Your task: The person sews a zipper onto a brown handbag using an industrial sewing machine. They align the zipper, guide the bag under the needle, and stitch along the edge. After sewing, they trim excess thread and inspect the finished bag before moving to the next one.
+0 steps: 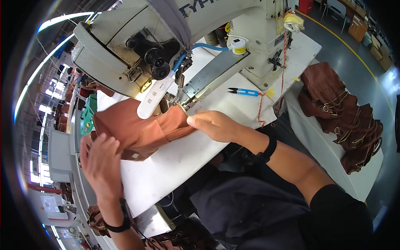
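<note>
A brown leather bag piece (137, 125) lies on the white table under the head of an industrial sewing machine (150, 66). Along its right edge, close to the machine's needle area, runs a short brass-toothed zipper (183, 110). My right hand (214, 126) pinches the leather's right end beside that zipper, thumb on top; its other fingers are mostly hidden. At the leather's left end is my left hand (100, 160), its fingers apart and slightly blurred, with nothing visibly held. A white guard-like plate (155, 98) hides part of the stitching spot.
Blue-handled thread snips (243, 91) lie on the table right of the machine arm, near a red cord (261, 108). Several dark brown leather bags (337, 116) are heaped on a grey surface at the right. More brown pieces (179, 239) sit below the table's edge.
</note>
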